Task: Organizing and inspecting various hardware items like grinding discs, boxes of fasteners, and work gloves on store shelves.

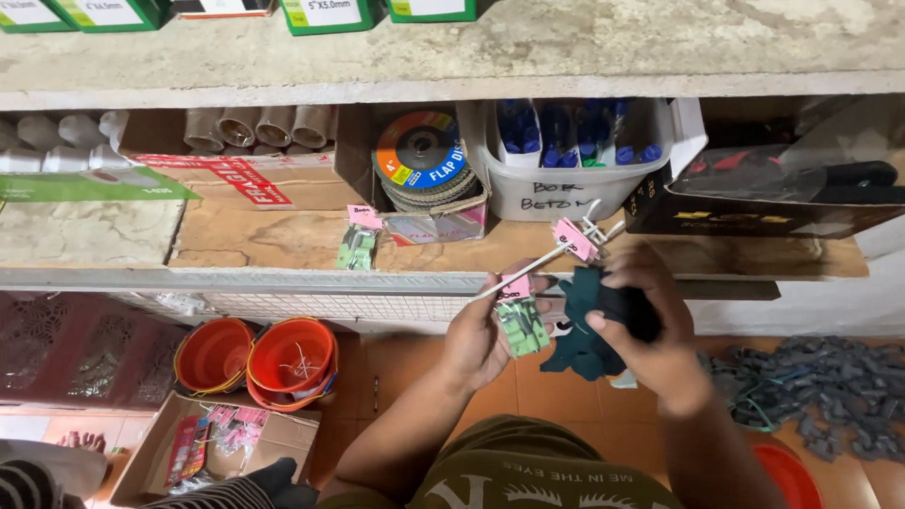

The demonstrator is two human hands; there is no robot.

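risk first: the left hand (pixel 481 339) is juggling two things, the near end of a white display hook (pixel 551 253) and a small green packet (pixel 521 325) with a pink tag, pinched in closed fingers. if that pinch loosens, the packet likely drops to the tiled floor (pixel 396 377), or into the open cardboard box (pixel 222 443) of similar tagged packets below. another pink-tagged item (pixel 575 238) sits further up the hook near its far end; tilt the hook down toward the hand and it could slide along, tilt it the other way and it may slip off the tip.

the right hand (pixel 646 325) is curled shut round a dark teal and black bundle (pixel 589 325), looks like cloth or gloves, can't tell which. the bundle hangs partly loose below the grip, so it could snag the hook or knock the packet.

position: green packet is at the left hand's fingertips, hanging just below the hook, touching or nearly touching the teal bundle on its right. both hands are close together in front of the shelf (pixel 283 240) edge, above the floor. one more green packet (pixel 358 247) lies on the shelf, well apart to the left. orange buckets (pixel 287 358) stand lower left, grey parts pile (pixel 820 386) on the floor to the right.
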